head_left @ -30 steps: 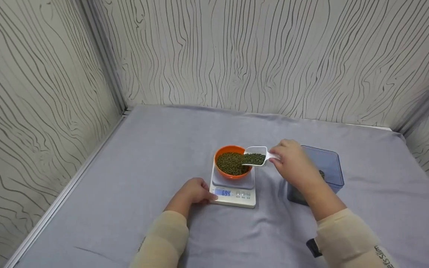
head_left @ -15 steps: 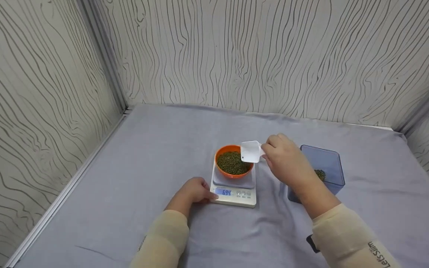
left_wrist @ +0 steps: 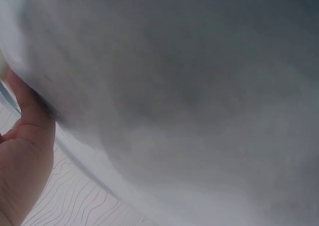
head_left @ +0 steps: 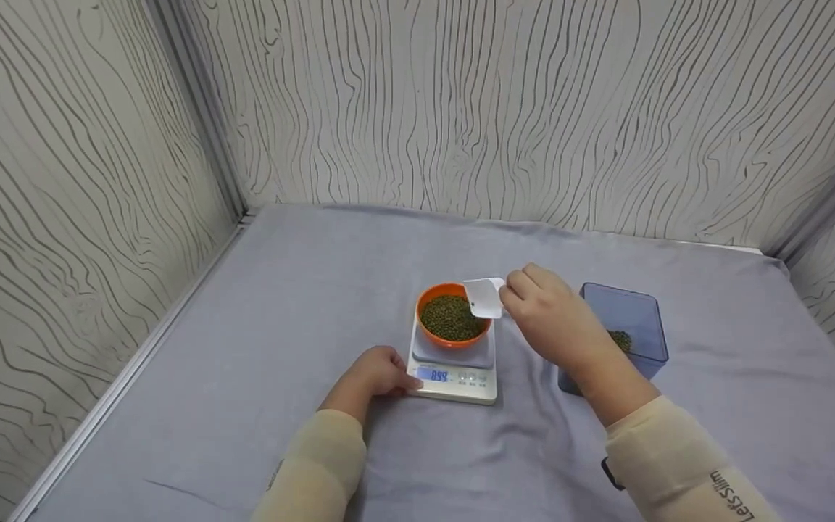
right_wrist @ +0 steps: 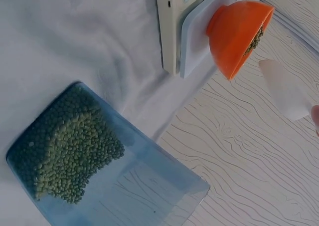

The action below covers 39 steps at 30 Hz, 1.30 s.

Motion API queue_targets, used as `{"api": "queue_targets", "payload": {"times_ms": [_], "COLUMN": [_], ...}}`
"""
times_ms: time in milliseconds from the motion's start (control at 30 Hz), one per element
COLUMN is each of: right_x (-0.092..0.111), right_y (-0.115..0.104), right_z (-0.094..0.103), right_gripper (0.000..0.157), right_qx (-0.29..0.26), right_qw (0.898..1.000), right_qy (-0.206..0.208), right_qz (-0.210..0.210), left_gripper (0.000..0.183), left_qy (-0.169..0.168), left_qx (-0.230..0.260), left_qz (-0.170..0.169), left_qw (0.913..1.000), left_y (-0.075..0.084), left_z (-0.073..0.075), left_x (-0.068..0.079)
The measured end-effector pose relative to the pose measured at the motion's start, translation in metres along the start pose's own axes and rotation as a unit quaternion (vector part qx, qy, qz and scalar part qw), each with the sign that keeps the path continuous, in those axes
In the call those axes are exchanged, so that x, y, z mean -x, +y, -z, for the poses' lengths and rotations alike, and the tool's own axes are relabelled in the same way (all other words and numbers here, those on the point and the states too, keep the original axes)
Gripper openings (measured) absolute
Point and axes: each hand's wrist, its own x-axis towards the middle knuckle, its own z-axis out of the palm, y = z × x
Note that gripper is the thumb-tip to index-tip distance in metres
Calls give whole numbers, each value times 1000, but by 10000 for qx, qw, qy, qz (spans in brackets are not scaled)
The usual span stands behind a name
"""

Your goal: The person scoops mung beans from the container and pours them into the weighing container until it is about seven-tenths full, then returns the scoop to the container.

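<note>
An orange bowl (head_left: 454,322) filled with small green mung beans (head_left: 450,317) stands on a white digital kitchen scale (head_left: 454,391). My left hand (head_left: 380,371) holds the scale's front left corner, the thumb beside its lit display (head_left: 432,375). In the left wrist view, part of that hand (left_wrist: 30,151) shows at the left edge against blurred grey cloth. With my right hand (head_left: 551,315) I grip the handle of a white scoop (head_left: 485,297), tipped over the bowl's right rim with its underside up. In the right wrist view the scoop (right_wrist: 285,90) is above the bowl (right_wrist: 237,36), apart from it.
A clear blue plastic container (head_left: 631,319) stands right of the scale, partly behind my right forearm. Mung beans (right_wrist: 75,153) lie in its bottom. Grey cloth (head_left: 301,290) with wrinkles covers the table; patterned panels (head_left: 417,109) rise behind and at the sides.
My right hand has turned the scoop from level and loaded with beans to tipped over, moving slightly left. The scale's display has changed from 694 to a higher number. My left hand stays put.
</note>
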Motion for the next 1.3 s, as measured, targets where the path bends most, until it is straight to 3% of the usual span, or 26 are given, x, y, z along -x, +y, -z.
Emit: {"api": "queue_targets", "payload": {"times_ms": [433, 767, 933, 1067, 1200, 1300], "right_x": [0, 4, 6, 9, 16, 24], "right_y": [-2, -2, -1, 1, 9, 18], "right_z": [3, 5, 4, 6, 10, 17], "right_gripper": [10, 12, 8, 12, 10, 18], "right_qx": [229, 190, 106, 28, -138, -390], "right_qw": [9977, 9960, 9972, 9990, 9997, 9966], "right_qy": [-206, -487, -212, -41, 194, 372], "right_qz": [605, 729, 712, 455, -110, -618], "left_gripper": [30, 30, 29, 29, 31, 31], "left_qy": [-31, -16, -27, -2, 4, -6], "left_qx": [-43, -109, -122, -113, -101, -82], "left_qz": [-194, -198, -160, -189, -138, -44], "left_qw": [9998, 9997, 9998, 9998, 9999, 10000], "left_y": [0, 0, 0, 1, 1, 2], "left_z": [0, 0, 0, 0, 0, 0], "left_x": [0, -1, 0, 0, 1, 2]}}
